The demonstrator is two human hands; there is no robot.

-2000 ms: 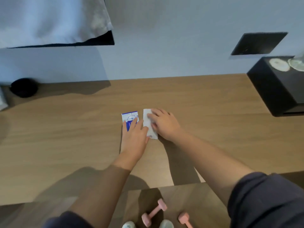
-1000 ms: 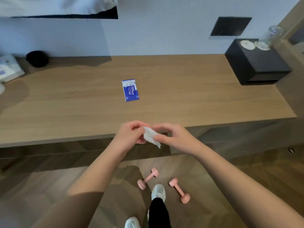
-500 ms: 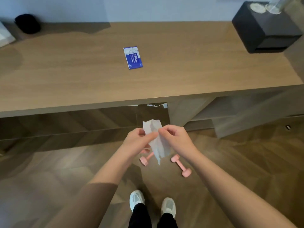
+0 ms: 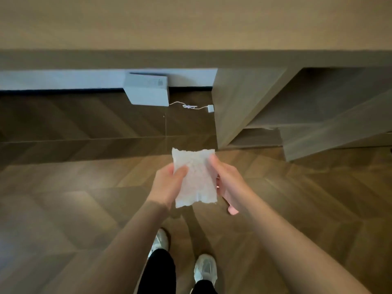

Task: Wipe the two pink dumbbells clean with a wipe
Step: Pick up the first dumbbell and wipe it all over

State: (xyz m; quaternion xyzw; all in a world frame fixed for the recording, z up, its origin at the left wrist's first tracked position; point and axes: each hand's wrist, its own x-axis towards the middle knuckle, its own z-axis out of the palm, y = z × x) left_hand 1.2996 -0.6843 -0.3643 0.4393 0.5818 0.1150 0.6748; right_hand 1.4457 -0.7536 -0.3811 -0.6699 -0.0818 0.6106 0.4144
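Note:
A white wipe (image 4: 195,177) is spread out flat between my two hands above the wooden floor. My left hand (image 4: 167,185) pinches its left edge with the thumb on top. My right hand (image 4: 227,181) holds its right edge. One pink end of a dumbbell (image 4: 233,211) shows on the floor just below my right wrist. The rest of that dumbbell and the other dumbbell are hidden behind the wipe and my hands.
The wooden desk (image 4: 191,58) edge runs across the top, with its side panel (image 4: 239,107) and open shelves to the right. A white box (image 4: 148,92) with a cable lies on the floor under the desk. My two shoes (image 4: 204,268) stand below my hands.
The view has tipped down to the floor and the desk top with the blue packet has left the frame. The wipe has been unfolded from a crumpled strip into a flat sheet.

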